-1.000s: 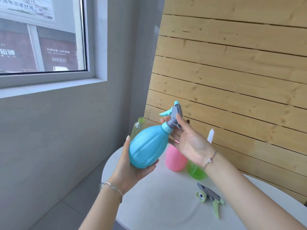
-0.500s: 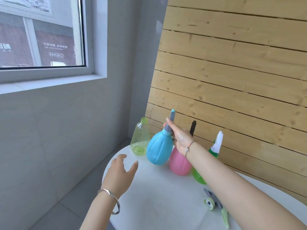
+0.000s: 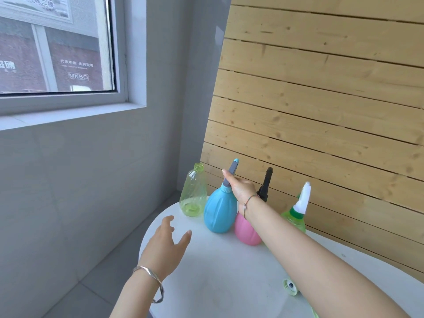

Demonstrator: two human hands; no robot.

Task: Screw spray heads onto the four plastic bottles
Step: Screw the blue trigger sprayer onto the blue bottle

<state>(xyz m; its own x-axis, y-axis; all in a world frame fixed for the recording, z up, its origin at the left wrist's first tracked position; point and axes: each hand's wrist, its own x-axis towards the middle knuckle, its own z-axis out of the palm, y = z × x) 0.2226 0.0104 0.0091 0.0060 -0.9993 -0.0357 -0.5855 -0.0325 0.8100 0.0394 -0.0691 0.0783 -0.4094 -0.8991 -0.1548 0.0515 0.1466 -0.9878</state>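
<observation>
A blue bottle (image 3: 219, 213) with a grey-and-blue spray head (image 3: 232, 171) stands on the white round table (image 3: 218, 283). My right hand (image 3: 242, 187) is shut on that spray head. Behind my wrist a pink bottle (image 3: 245, 231) carries a black spray head (image 3: 266, 182). Right of it is a green bottle (image 3: 296, 220) with a white spray head (image 3: 304, 198). At the far left a clear green bottle (image 3: 193, 191) stands with its neck bare. A loose green spray head (image 3: 289, 286) lies partly hidden under my right forearm. My left hand (image 3: 166, 246) hovers open above the table.
A wooden slat wall (image 3: 321, 111) rises right behind the bottles. A grey wall and window (image 3: 57, 49) are to the left. The table's left edge drops to a grey tiled floor (image 3: 91, 283).
The blue bottle went from both hands down onto the table beside the clear bottle. My left hand let go and drew back; my right hand stays on the spray head.
</observation>
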